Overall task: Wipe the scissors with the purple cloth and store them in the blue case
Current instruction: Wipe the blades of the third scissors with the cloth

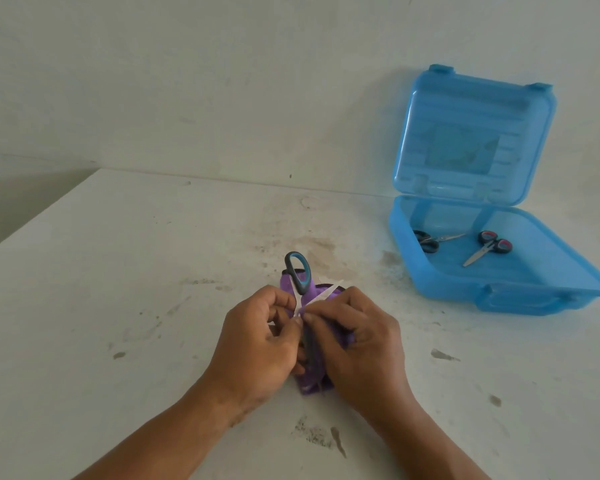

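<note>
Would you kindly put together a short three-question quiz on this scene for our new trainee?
1. True or false: the translucent blue plastic case stands open.
2. How many pairs of scissors already lie inside it?
3. The scissors with the black-and-teal handle are held by: A) left hand only, B) right hand only, C) both hands, over the purple cloth.

Key: 1 true. 2 two: the black-handled pair and the black-and-red-handled pair. 3 C.
</note>
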A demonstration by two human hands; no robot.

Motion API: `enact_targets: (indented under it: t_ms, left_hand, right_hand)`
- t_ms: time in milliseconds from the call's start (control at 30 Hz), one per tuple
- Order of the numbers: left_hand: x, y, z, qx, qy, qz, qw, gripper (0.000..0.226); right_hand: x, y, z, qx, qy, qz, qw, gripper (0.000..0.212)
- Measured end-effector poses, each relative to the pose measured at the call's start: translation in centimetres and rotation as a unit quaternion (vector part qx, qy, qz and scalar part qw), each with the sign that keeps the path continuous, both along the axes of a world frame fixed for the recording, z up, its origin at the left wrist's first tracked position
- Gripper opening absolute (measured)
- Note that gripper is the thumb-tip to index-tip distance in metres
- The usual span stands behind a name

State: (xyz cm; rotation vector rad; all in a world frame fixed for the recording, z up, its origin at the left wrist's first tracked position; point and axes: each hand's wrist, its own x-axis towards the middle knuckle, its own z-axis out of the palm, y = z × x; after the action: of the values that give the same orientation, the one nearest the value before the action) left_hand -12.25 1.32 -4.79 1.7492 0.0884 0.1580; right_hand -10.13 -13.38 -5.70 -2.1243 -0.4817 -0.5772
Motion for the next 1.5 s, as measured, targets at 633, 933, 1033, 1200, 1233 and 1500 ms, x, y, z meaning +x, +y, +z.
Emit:
enact_targets:
  t_ms: [633,933,1033,1200,1233,1500]
  left_hand:
    - [0.4,0.1,-0.7,-0.034,0.010,0.028,0.999,0.011]
    - [0.1,-0.2,-0.5,-0.015,0.009,0.009,1.000,0.011]
    - [0.0,-0.1,-0.2,-0.006,0.007,0.007,1.000,0.011]
    - [0.1,0.4,-0.1,0.001,-0.001,-0.009,1.000,0.013]
    - [0.0,0.5,0.0,0.005,-0.001,-0.015,1.000,0.012]
    - [-0.3,0.9,0.3,0.013,0.006,-0.033,0.999,0.015]
  right_hand:
    - [0.3,-0.5,-0.8,0.000,-0.010,0.027,1.000,0.021]
    - [1.1,-0.6,-1.3,0.013,-0.040,-0.024,0.999,0.021]
    - [0.4,-0.3,-1.0,-0.027,-0.075,0.018,0.997,0.014]
    - [1.3,-0.3,-1.2,0.024,-0.043,-0.011,0.999,0.020]
    - [1.4,-0.4,-1.2,0.031,-0.030,-0.019,0.999,0.021]
    - [1.9,-0.9,-0.8,0.044,0.044,-0.067,0.996,0.019]
